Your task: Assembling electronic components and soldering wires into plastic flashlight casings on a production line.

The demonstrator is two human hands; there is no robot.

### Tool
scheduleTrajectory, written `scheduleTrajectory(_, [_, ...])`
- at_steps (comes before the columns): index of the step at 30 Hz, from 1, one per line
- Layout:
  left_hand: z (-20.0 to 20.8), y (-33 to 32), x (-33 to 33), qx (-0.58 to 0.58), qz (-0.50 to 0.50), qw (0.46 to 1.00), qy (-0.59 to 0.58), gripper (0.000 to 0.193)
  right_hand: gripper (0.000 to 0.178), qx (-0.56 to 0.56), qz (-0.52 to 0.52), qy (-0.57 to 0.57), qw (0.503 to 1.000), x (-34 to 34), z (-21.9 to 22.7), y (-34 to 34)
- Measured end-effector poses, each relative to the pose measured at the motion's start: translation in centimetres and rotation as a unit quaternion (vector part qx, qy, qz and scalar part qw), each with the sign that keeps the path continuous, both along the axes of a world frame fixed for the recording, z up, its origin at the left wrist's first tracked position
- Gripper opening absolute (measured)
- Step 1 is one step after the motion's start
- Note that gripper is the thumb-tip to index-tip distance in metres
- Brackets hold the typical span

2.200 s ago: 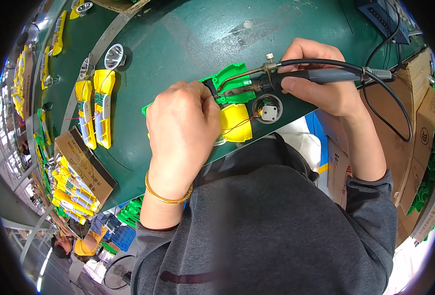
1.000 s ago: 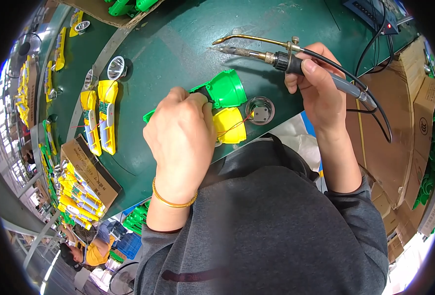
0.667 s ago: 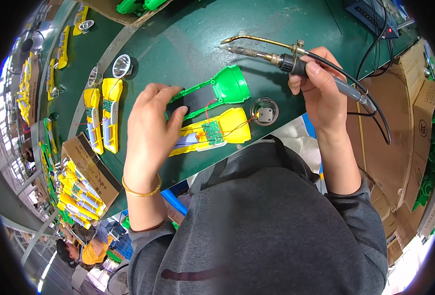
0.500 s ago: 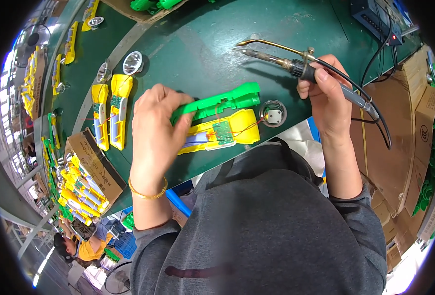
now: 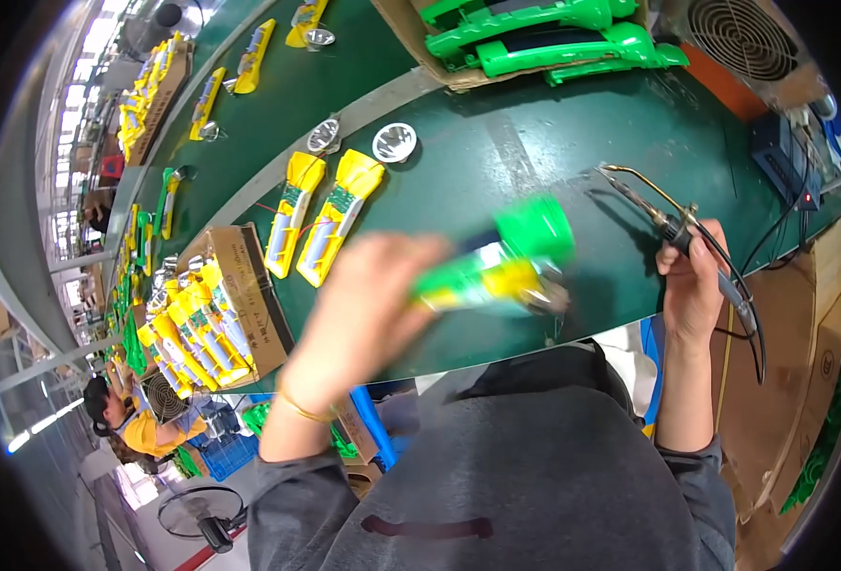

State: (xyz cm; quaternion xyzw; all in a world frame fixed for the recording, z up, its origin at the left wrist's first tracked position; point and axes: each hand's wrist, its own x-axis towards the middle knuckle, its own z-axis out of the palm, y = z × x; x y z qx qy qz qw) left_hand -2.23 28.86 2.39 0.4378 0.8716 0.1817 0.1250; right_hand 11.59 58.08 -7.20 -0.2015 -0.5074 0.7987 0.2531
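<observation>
My left hand (image 5: 363,300) is closed round a flashlight body (image 5: 535,231), its green shell on one side and yellow half on the other. Motion smears both, so finger details and wiring are hard to make out. A clear lamp cup (image 5: 544,293) shows dimly at the yellow half's end. On the right, my right hand (image 5: 694,285) grips a soldering iron (image 5: 666,225) with a thin brass tube along it. The iron's tip points up and left, apart from the flashlight. Beyond my left hand lie two yellow halves (image 5: 337,224) with circuit boards, near silver reflectors (image 5: 394,143).
A carton (image 5: 266,319) of yellow halves stands at the left. At the back, a box (image 5: 468,81) holds green flashlight bodies. A blue power unit (image 5: 772,162) and a fan grille (image 5: 742,36) sit at the far right. Another person (image 5: 149,433) works lower left.
My left hand has brought the green shell and yellow half together and lifted them off the table. The right hand still holds the iron. The whole view has shifted.
</observation>
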Motion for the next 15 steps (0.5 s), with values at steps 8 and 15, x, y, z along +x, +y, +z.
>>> scheduleTrajectory(8, [-0.2,-7.8,-23.7,0.045,0.172,0.967,0.185,0.06,0.021,0.065,-0.008,0.014,0.998,-0.3,0.0,-0.5])
scheduleTrajectory(15, [-6.4,-15.9,-29.0,-0.018,0.299,0.944,0.138,0.074,0.023,0.067,-0.013,0.01,0.998,-0.2,-0.1,-0.6])
